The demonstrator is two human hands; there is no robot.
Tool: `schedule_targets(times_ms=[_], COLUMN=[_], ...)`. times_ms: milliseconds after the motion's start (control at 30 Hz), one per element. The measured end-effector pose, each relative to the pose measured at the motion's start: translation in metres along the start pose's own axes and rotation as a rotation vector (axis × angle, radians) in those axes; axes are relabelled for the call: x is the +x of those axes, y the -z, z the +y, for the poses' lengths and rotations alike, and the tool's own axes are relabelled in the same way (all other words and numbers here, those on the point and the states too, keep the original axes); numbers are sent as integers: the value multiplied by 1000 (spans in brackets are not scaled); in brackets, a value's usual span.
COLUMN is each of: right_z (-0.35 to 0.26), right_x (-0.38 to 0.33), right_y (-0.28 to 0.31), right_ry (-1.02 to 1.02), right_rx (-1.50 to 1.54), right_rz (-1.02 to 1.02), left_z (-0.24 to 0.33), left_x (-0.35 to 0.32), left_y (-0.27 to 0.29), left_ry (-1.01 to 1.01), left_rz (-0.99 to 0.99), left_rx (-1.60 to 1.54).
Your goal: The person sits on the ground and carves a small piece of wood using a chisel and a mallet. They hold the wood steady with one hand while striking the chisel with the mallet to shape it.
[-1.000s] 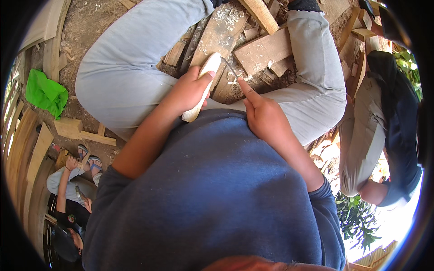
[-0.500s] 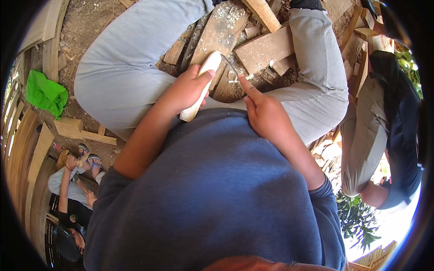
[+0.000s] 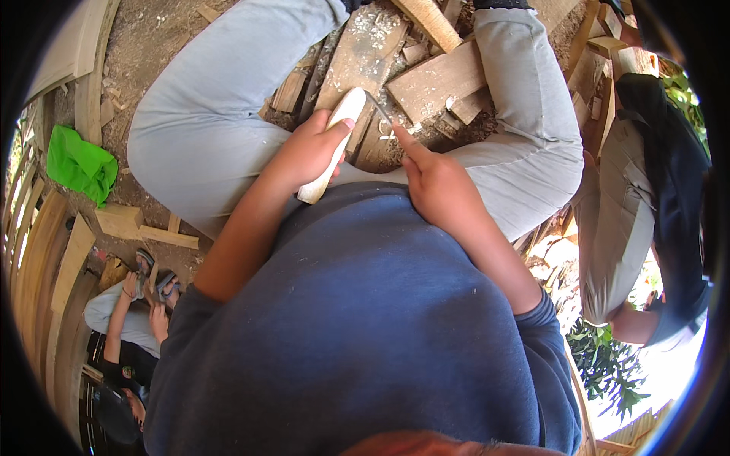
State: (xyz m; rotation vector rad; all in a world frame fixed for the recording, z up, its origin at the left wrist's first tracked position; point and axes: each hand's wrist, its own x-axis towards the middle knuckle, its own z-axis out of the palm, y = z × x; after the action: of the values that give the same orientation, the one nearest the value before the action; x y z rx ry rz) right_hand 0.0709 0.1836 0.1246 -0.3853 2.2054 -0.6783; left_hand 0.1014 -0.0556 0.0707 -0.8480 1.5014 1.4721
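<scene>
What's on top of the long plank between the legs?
Pale wood shavings, thickest toward the far end of the long plank. The carved wooden piece in the left hand covers some of the near part; anything there is hidden.

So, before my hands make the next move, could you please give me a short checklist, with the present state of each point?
1. Left hand wrapped around the pale wood piece: ok.
2. Right hand closed on the thin-bladed tool, index finger extended along it: ok.
3. Left thumb apart from the blade: ok, it lies lower on the wood.
4. Blade touching the wood: cannot tell, the tip is very close.
5. Cutting edge facing the right way: cannot tell, too small.
6. Other people, left and right, away from the blade: ok.
</scene>
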Motion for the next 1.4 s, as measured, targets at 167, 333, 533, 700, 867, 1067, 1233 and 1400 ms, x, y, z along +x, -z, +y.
schedule_targets(times_ms=[167,333,533,700,867,1067,1233,1400], right_z=[1,8,0,-1,1,-7,-4,-9], right_x=[-6,9,-4,-1,-3,-2,11,-18], right_y=[3,-6,6,7,1,1,-8,-3], right_ry=[-2,65,11,-24,-18,-37,13,-20], right_rx=[-37,-74,-65,-85,-83,-199,-251,-337], right_rz=[-5,49,-24,-62,-25,-56,1,29], left_z=[1,-3,-5,-2,-3,-5,-4,-5], left_x=[1,4,5,2,2,3,2,2], left_y=[0,0,0,-1,-4,-5,-5,-8], left_ry=[-8,-56,-31,-10,-7,-38,-64,-25], left_rz=[7,19,13,17,23,52,35,43], left_rx=[26,54,34,31,31,73,8,-10])
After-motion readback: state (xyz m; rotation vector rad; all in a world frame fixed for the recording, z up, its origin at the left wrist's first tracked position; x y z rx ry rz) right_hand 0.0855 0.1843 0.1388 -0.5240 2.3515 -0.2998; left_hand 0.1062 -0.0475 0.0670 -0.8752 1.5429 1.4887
